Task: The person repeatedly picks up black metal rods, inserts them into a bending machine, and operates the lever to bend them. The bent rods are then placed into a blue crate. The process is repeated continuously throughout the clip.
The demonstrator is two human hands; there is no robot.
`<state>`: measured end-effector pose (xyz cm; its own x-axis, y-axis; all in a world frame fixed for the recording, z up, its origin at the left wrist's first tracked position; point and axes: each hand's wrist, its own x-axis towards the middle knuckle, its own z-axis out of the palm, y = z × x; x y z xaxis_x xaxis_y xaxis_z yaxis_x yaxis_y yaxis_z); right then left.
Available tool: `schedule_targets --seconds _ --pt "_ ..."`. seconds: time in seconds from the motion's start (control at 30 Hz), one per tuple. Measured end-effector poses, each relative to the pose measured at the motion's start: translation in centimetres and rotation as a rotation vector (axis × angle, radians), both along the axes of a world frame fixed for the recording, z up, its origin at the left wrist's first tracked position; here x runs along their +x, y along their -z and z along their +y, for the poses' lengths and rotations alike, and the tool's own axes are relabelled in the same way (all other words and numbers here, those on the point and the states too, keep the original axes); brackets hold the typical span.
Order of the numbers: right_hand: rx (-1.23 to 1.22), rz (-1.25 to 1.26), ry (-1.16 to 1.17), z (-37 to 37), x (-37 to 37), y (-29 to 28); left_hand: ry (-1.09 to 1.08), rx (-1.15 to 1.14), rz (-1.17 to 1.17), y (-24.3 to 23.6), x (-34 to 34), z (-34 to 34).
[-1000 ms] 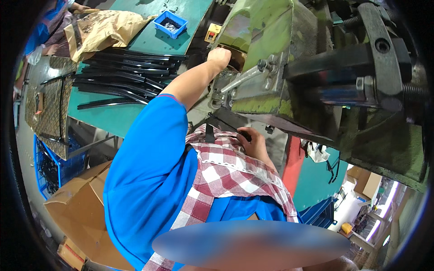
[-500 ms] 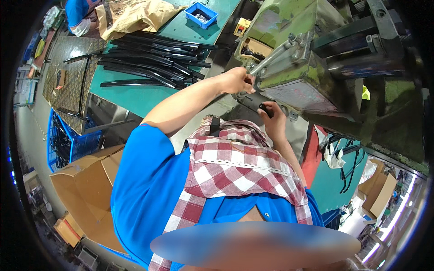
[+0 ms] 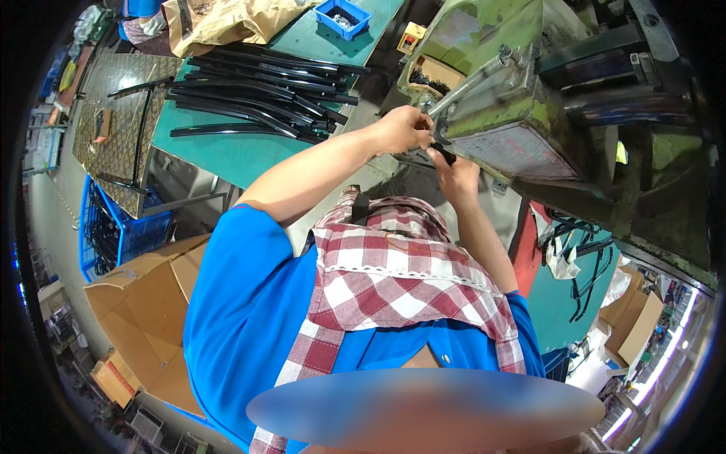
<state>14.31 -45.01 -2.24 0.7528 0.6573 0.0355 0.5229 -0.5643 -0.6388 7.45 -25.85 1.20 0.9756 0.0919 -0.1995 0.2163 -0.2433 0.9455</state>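
Note:
My left hand (image 3: 399, 129) and my right hand (image 3: 454, 175) meet in front of a green press machine (image 3: 499, 83), just under its grey metal head. Both pinch a small black part (image 3: 437, 150) held between them. How the part sits against the machine is hidden by my fingers. A pile of long black curved bars (image 3: 257, 91) lies on the green table (image 3: 227, 155) to the left of my left arm.
A small blue bin (image 3: 342, 17) with small parts and crumpled brown paper (image 3: 227, 21) sit at the table's far end. An open cardboard box (image 3: 144, 303) and a blue crate (image 3: 121, 234) stand on the floor at left. More black parts hang at right (image 3: 578, 257).
My left hand came down from the machine's upper left side to meet my right hand at its front. My view has shifted, so the machine now sits higher and further right.

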Motion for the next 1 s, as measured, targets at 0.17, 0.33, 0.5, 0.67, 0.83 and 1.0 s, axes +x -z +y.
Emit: schedule_targets --seconds 0.17,0.33,0.5,0.67,0.83,1.0 --pt "0.144 0.157 0.044 0.3 0.6 3.6 -0.04 0.064 -0.016 2.7 1.2 -0.1" --pt "0.136 0.18 0.019 0.6 0.3 2.5 -0.072 0.191 -0.001 0.9 0.2 -0.4" --pt "0.327 0.488 0.084 1.0 -0.1 1.9 -0.096 0.088 -0.05 1.8 0.4 -0.6" --pt "0.398 0.349 -0.009 1.7 -0.5 0.0 -0.113 -0.097 -0.012 3.5 0.8 -0.6" --pt "0.369 0.527 0.235 0.8 0.0 0.6 -0.088 -0.016 -0.023 3.4 1.7 -2.0" --pt "0.098 0.397 0.159 1.3 -0.5 0.3 -0.167 -0.2 0.056 7.5 0.9 -1.4"
